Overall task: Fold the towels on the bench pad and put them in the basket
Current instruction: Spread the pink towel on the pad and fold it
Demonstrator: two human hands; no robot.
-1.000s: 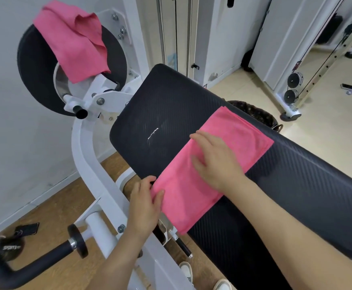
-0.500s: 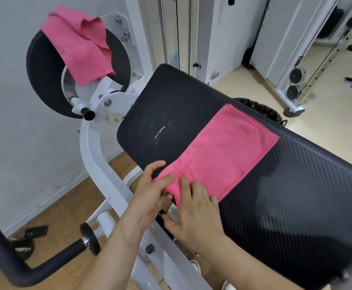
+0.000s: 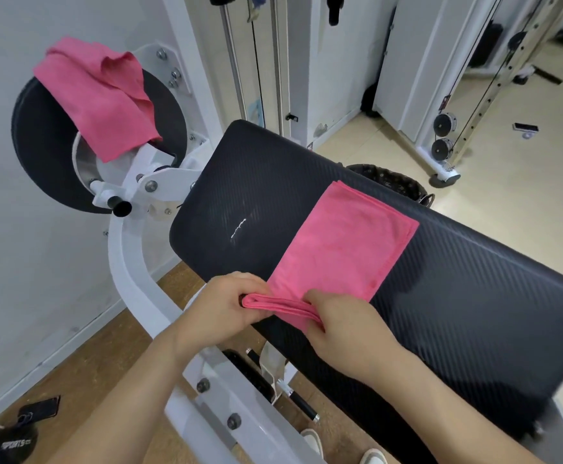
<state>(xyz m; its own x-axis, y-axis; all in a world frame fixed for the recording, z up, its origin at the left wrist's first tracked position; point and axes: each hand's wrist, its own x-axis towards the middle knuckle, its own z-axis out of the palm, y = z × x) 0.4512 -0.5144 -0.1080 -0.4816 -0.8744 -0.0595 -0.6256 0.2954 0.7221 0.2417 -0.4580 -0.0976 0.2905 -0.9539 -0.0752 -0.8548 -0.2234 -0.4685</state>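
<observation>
Pink towels, two of them in sight! One towel [image 3: 343,242] lay folded into a long strip across the bench pad [image 3: 474,296], running from the near edge toward the far edge. Its near end was bunched up in layers right at the pad's near edge. The left hand [image 3: 226,306] pinched that layered end at its left corner, fingers curled round the cloth. The right hand [image 3: 343,326] gripped the same end at its right corner, thumb on top. Two hands, one towel, the fold stretched between them! The second towel [image 3: 102,95] hung crumpled over the black round pad [image 3: 39,145] on the white frame [image 3: 129,262], beyond the bench pad's left end. One dark basket [image 3: 394,182] peeked out just behind the far edge, mostly hidden. One phone [image 3: 44,406] lay on the wooden floor, lower left.
</observation>
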